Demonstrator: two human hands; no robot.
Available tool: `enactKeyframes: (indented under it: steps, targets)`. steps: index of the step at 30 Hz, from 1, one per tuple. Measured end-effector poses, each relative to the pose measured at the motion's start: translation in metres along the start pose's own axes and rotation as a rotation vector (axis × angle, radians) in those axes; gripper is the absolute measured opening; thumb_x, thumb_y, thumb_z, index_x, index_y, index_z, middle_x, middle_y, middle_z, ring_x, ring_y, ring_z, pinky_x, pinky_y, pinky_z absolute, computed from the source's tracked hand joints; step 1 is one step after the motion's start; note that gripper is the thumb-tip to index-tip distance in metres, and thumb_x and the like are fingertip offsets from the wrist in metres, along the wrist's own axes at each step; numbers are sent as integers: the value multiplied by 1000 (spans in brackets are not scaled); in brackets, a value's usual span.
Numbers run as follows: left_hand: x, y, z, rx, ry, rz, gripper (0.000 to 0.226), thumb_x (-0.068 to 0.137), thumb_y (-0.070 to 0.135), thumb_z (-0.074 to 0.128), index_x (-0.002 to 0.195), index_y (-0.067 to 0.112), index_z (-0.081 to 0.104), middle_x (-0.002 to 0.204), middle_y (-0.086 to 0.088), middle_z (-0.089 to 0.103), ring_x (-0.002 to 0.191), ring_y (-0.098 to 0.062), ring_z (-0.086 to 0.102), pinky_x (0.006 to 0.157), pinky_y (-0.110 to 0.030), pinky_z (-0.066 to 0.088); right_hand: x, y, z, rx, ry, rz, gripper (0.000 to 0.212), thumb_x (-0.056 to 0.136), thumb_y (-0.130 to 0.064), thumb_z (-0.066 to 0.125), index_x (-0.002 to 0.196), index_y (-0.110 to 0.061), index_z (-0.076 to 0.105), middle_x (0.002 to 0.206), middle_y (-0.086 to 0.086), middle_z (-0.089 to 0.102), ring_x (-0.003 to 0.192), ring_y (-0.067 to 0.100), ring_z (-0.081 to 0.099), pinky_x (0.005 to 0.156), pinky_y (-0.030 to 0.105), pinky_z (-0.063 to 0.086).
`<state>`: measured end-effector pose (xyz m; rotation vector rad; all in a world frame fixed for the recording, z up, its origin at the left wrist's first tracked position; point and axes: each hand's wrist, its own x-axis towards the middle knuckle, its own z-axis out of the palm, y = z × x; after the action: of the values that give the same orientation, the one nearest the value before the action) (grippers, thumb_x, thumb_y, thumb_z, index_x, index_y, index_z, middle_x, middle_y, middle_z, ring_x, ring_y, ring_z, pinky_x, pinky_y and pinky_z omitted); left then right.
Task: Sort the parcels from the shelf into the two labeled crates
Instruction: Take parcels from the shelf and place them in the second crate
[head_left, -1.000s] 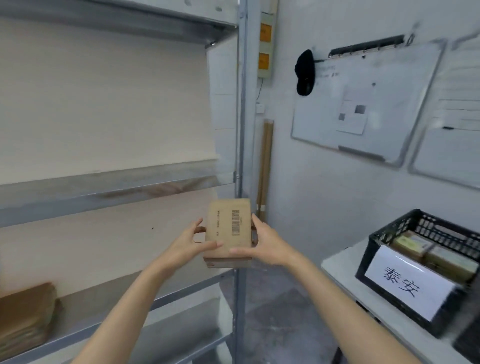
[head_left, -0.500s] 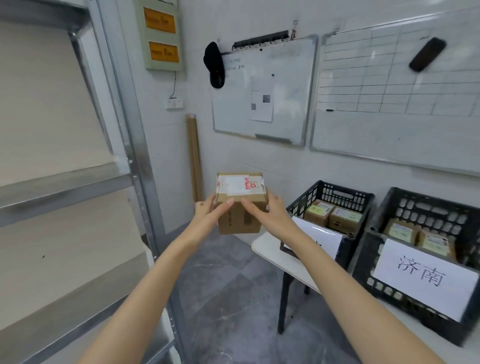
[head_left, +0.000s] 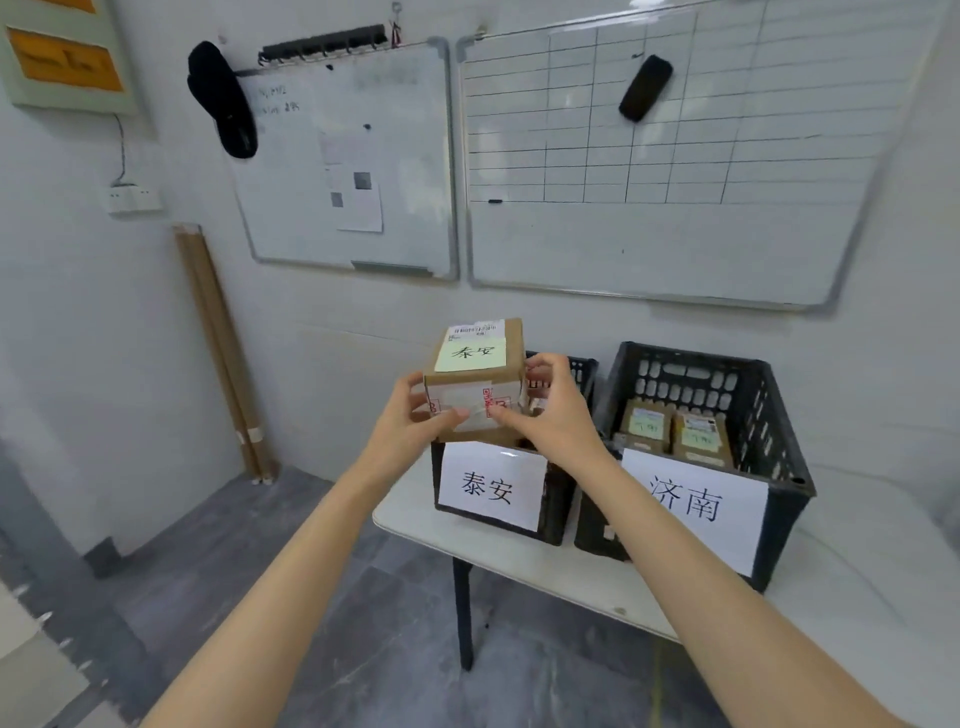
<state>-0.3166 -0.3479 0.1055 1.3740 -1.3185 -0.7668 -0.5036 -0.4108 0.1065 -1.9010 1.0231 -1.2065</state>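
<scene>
A small cardboard parcel (head_left: 475, 374) with a pale green note reading 泰安 on top is held between both hands. My left hand (head_left: 410, 423) grips its left side, and my right hand (head_left: 550, 415) grips its right side with the thumb on the taped front. The parcel hovers just above the front of the left black crate (head_left: 558, 506), whose paper label reads 泰安. The right black crate (head_left: 779, 467), labelled 济南, holds two parcels (head_left: 675, 431) with green notes.
Both crates stand on a white table (head_left: 410, 519) with a black leg, against the wall. Two whiteboards (head_left: 649, 171) hang above. Brown cardboard tubes (head_left: 223, 353) lean in the left corner. Grey tile floor (head_left: 260, 545) lies to the left and in front.
The view has swung right from the metal shelf to the crates. The parcel came along in both hands and has been turned so its 泰安 note faces up, now over the left crate.
</scene>
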Motion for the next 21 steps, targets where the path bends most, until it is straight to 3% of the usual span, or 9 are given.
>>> enactKeyframes:
  steps: [2, 4, 6, 8, 10, 18, 21]
  targets:
    - [25, -10, 15, 12, -8, -2, 71, 80, 28, 78, 137, 25, 36, 126, -1, 60, 103, -14, 66, 88, -33, 55, 14, 18, -10, -51, 19, -1, 76, 73, -29, 86, 132, -30, 38, 137, -3, 42, 116, 6, 45, 90, 9, 36]
    - [52, -18, 28, 39, -29, 3, 85, 76, 32, 81, 143, 27, 30, 129, 1, 57, 105, -18, 65, 94, -43, 53, 31, 36, -19, -100, 12, 23, 90, 71, -27, 87, 143, -31, 32, 144, 1, 34, 124, 13, 43, 99, 23, 39]
    - [84, -25, 40, 38, -68, 5, 99, 73, 38, 83, 150, 30, 21, 131, 3, 55, 109, -22, 64, 97, -48, 50, 53, 54, -26, -135, -2, 43, 101, 71, -22, 87, 150, -33, 25, 149, 2, 33, 134, 18, 39, 110, 35, 37]
    - [119, -31, 52, 74, -99, 22, 99, 74, 41, 81, 151, 35, 19, 129, 11, 54, 109, -19, 63, 98, -49, 49, 78, 71, -29, -146, -24, 42, 106, 72, -21, 86, 153, -32, 19, 151, 0, 35, 140, 18, 32, 116, 44, 32]
    - [154, -38, 62, 121, -120, 48, 89, 76, 43, 80, 147, 43, 26, 121, 20, 54, 102, -11, 64, 97, -47, 50, 106, 88, -29, -149, -38, 40, 108, 72, -21, 86, 155, -31, 17, 151, -2, 37, 141, 16, 30, 116, 45, 31]
    - [286, -73, 84, 121, -210, 59, 85, 78, 41, 78, 148, 36, 30, 129, 4, 57, 108, -16, 62, 97, -46, 50, 214, 159, -18, -193, -2, 129, 101, 78, -25, 82, 155, -33, 17, 148, 2, 37, 137, 12, 31, 116, 41, 30]
    - [325, -91, 91, 105, -247, 52, 85, 79, 36, 78, 149, 31, 29, 132, 3, 56, 111, -13, 59, 92, -38, 54, 243, 184, -13, -209, -9, 162, 100, 81, -25, 80, 156, -32, 15, 151, 1, 35, 138, 10, 27, 116, 38, 27]
